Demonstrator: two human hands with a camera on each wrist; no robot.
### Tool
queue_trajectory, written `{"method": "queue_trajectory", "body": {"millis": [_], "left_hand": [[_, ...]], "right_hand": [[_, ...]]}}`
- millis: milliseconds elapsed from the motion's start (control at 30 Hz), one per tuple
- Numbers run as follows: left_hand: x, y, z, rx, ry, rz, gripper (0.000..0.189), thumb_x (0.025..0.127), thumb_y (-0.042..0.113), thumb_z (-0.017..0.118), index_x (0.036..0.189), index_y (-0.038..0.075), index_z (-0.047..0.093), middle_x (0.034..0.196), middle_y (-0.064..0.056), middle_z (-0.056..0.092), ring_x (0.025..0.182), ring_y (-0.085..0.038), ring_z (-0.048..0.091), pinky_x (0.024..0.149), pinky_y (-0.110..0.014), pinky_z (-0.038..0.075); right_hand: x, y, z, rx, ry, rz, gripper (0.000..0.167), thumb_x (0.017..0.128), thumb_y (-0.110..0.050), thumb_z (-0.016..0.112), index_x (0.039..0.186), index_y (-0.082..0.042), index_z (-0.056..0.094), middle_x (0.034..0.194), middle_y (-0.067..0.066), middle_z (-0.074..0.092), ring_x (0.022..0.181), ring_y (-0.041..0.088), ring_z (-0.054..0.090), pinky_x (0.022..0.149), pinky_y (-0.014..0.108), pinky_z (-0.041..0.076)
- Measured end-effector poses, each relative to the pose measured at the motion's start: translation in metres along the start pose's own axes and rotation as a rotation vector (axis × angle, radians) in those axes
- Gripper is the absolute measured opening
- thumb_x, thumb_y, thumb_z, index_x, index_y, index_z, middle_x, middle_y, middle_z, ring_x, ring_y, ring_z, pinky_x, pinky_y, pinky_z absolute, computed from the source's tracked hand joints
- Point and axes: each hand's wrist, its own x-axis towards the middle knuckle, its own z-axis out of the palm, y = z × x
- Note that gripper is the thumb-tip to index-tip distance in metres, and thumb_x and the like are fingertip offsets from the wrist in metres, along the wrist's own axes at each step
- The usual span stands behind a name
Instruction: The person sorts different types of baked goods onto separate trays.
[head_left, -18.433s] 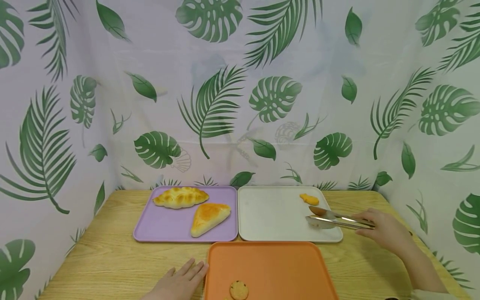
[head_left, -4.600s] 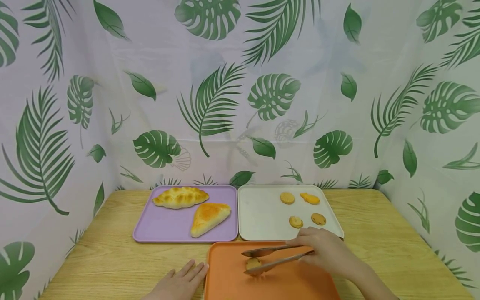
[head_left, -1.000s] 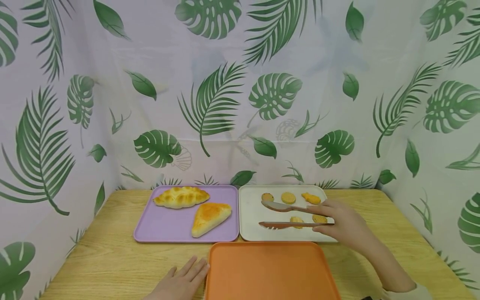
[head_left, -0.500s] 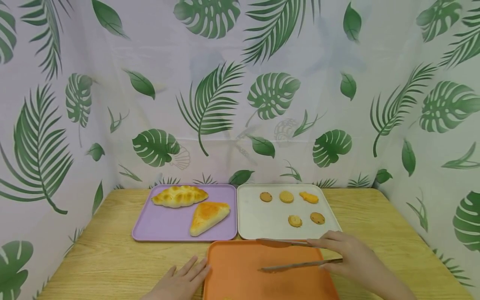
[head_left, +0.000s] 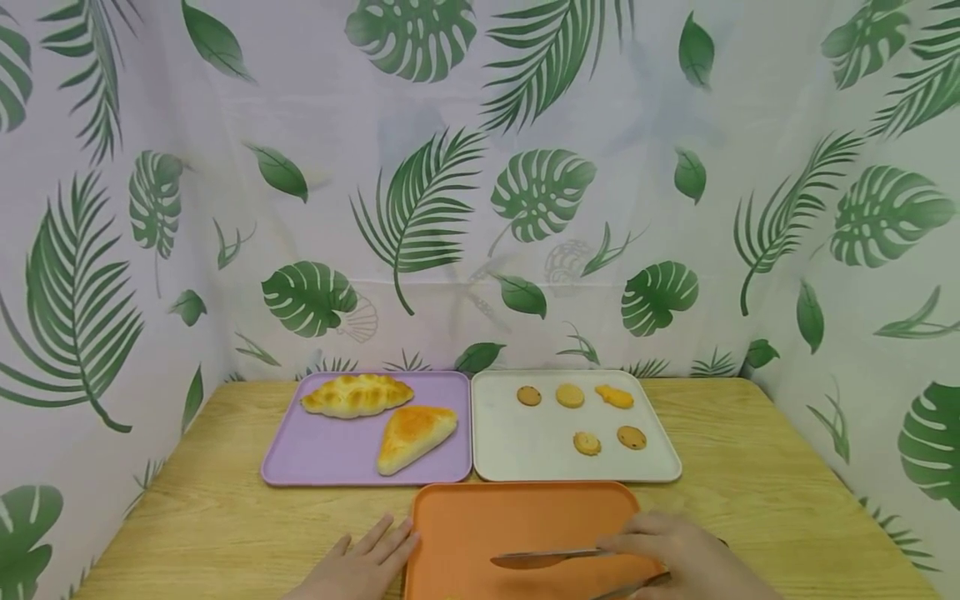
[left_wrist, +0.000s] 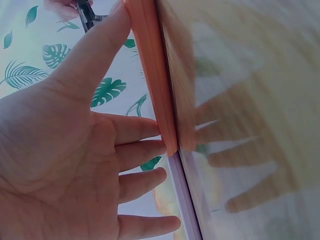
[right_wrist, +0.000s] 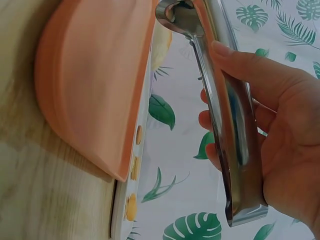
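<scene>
My right hand [head_left: 686, 558] holds steel tongs [right_wrist: 232, 135], its thumb on one arm and its fingers round the other. In the head view the tongs lie over the orange tray [head_left: 480, 504], arms spread, with nothing between their tips. My left hand [head_left: 358, 562] lies with straight fingers at that tray's left edge; in the left wrist view its thumb and two fingertips touch the rim. On the white tray [head_left: 517, 462] sit a fish-shaped cracker [head_left: 615, 396], a plain round cookie [head_left: 570, 396], a ruffled cookie [head_left: 587, 443] and two speckled cookies [head_left: 632, 437].
A purple tray [head_left: 315, 462] stands left of the white one. It carries a braided bread [head_left: 357, 395] and a triangular bread [head_left: 416, 437]. The wooden table [head_left: 202, 500] ends at a leaf-patterned cloth [head_left: 442, 333] behind and on both sides.
Since the earliest frame, several cookies have joined the fish-shaped cracker on the white tray. Over the last second the tongs have come back from there to the orange tray. The left hand stayed put.
</scene>
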Motion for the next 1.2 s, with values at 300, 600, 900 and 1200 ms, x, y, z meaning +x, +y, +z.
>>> {"method": "queue_trajectory", "body": {"millis": [300, 600, 900, 1200], "left_hand": [[0.0, -0.002, 0.0, -0.015, -0.008, -0.002, 0.086, 0.087, 0.073, 0.045, 0.153, 0.02, 0.033, 0.162, -0.003, 0.028, 0.15, -0.03, 0.024, 0.103, -0.068, 0.035], [0.001, 0.0, -0.002, -0.015, -0.032, -0.019, 0.085, 0.087, 0.072, 0.045, 0.154, 0.021, 0.032, 0.162, -0.001, 0.027, 0.15, -0.028, 0.023, 0.104, -0.067, 0.035], [0.001, 0.0, -0.001, -0.005, -0.019, -0.012, 0.085, 0.087, 0.074, 0.044, 0.153, 0.022, 0.034, 0.161, -0.001, 0.029, 0.149, -0.027, 0.026, 0.102, -0.067, 0.037], [0.0, -0.001, 0.0, -0.006, -0.008, 0.001, 0.085, 0.087, 0.073, 0.044, 0.153, 0.02, 0.034, 0.161, -0.002, 0.029, 0.149, -0.028, 0.026, 0.101, -0.068, 0.038]], "right_hand": [[0.003, 0.0, 0.011, -0.036, 0.044, -0.085, 0.042, 0.085, -0.043, 0.072, 0.118, -0.018, 0.07, 0.097, -0.011, 0.065, 0.083, -0.004, 0.052, 0.064, 0.016, 0.045], [0.009, -0.001, 0.014, -0.028, 0.028, -0.112, 0.035, 0.087, -0.039, 0.07, 0.115, -0.017, 0.072, 0.094, -0.01, 0.065, 0.08, -0.002, 0.054, 0.064, 0.015, 0.045], [0.017, -0.002, 0.006, 0.004, -0.118, 0.122, 0.033, 0.086, -0.034, 0.073, 0.117, -0.022, 0.071, 0.096, -0.012, 0.063, 0.08, -0.003, 0.05, 0.064, 0.022, 0.046], [0.026, 0.002, 0.0, -0.052, -0.076, 0.215, 0.032, 0.078, -0.03, 0.079, 0.11, -0.025, 0.073, 0.094, -0.015, 0.063, 0.08, -0.001, 0.054, 0.067, 0.023, 0.049]]}}
